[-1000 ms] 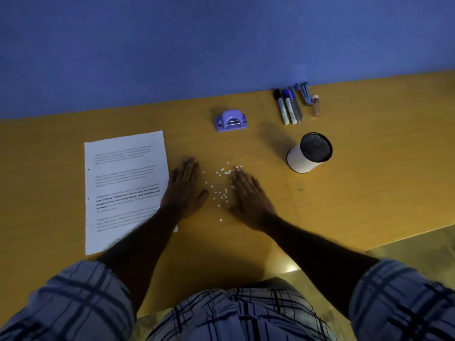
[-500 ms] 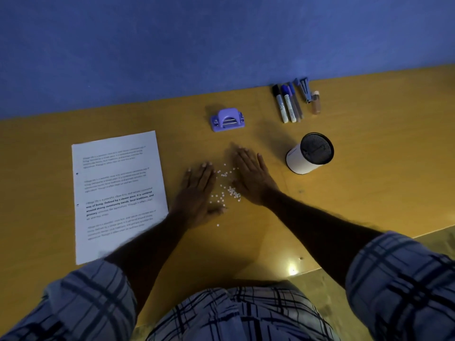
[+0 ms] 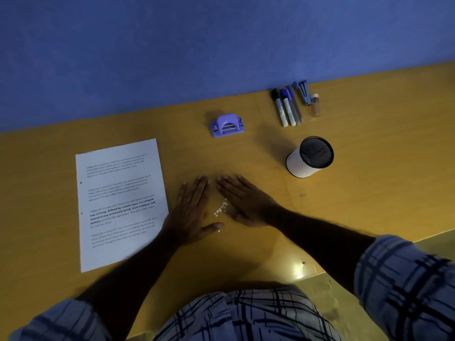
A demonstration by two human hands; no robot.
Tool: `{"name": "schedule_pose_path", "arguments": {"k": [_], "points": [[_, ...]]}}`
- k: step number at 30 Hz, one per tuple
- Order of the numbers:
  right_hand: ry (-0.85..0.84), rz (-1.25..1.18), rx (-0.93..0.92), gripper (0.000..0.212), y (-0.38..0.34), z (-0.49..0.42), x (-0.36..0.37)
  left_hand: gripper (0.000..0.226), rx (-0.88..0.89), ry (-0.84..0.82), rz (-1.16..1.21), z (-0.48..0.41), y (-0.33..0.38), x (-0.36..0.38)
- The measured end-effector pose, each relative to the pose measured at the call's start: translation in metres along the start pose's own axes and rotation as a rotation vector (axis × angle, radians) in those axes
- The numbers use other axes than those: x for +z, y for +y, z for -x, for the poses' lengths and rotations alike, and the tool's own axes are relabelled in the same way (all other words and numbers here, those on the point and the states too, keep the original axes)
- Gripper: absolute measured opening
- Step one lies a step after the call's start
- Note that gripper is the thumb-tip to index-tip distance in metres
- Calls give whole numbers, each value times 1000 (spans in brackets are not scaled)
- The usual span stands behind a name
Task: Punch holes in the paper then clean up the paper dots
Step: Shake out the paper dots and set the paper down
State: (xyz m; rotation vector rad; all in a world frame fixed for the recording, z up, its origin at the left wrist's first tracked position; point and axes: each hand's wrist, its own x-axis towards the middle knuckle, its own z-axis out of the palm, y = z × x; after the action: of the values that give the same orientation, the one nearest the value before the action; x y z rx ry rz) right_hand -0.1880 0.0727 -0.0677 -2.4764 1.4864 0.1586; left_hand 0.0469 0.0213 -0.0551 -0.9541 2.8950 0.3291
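Note:
A printed sheet of paper (image 3: 120, 203) lies on the yellow table (image 3: 369, 168) at the left, with two punched holes along its left edge. The purple hole punch (image 3: 227, 125) stands further back. Several small white paper dots (image 3: 220, 210) lie in a narrow cluster between my hands. My left hand (image 3: 192, 215) lies flat on the table, fingers straight, just left of the dots. My right hand (image 3: 243, 201) lies flat just right of them, its fingertips close to those of my left hand. One stray dot (image 3: 219, 231) sits by my left thumb.
A white cylindrical cup with a black mesh inside (image 3: 309, 159) stands to the right of my hands. Markers, a pen, a stapler remover and a small bottle (image 3: 293, 104) lie by the blue wall. The table's front edge runs near my body.
Both flat hands have slid toward each other, and the scattered dots have been pushed into a tighter cluster between them.

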Motion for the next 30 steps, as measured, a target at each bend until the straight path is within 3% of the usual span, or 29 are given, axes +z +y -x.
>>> {"name": "schedule_pose_path", "arguments": {"k": [3,8,16,21,23,27,30], "points": [[-14,-26,-43,74,13,-1,-8,109,-65,-7,-18,-5,-16,-3],[-7,18,122,80,28,-24,-19,109,-93,-22,-47,-16,-34,-3],[0,77,-80,98,-1,0,1,112,39,-48,-119,-4,-21,10],[9,60,-93,101,-9,15,7,113,108,-44,-125,5,-11,9],[25,28,-26,99,-9,21,9,113,113,-25,-120,8,-8,9],[75,-58,292,99,-5,34,8,115,50,-30,-98,5,1,7],[85,-91,386,100,-4,43,9,112,61,-54,-99,-1,11,8]]}}
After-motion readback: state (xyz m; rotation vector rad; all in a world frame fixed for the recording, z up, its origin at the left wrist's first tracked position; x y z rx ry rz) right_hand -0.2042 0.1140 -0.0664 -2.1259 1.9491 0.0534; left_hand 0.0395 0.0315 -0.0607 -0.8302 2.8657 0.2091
